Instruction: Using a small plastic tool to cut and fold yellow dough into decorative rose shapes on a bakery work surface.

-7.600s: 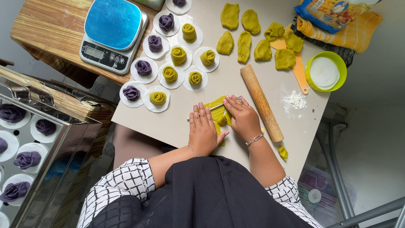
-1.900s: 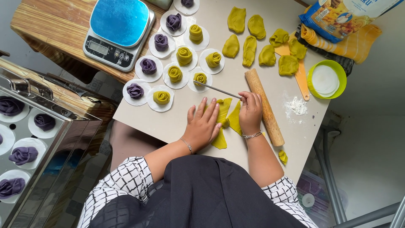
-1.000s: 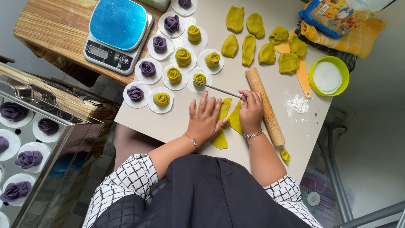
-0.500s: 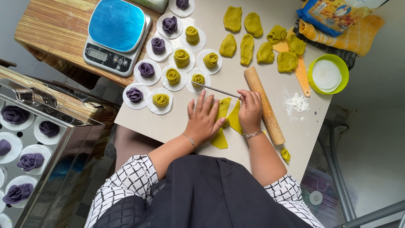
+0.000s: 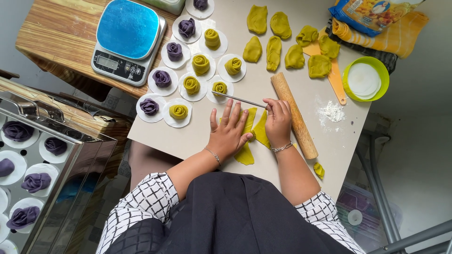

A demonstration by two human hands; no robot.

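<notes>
Head cam: left hand (image 5: 230, 134), fingers spread, is pinning green dough strips (image 5: 249, 134) near table (image 5: 197, 136) edge; right hand (image 5: 278, 122) is pinching metal skewer (image 5: 238, 99). Mid-shaping; next likely needs careful pressing.

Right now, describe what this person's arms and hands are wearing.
Both forearms are bare. The sleeves are white with a black grid check, pushed up to about the elbows. The left hand has a thin silver chain bracelet at the wrist; the right hand has a similar silver bracelet. No gloves show, and no rings that I can tell.
</notes>
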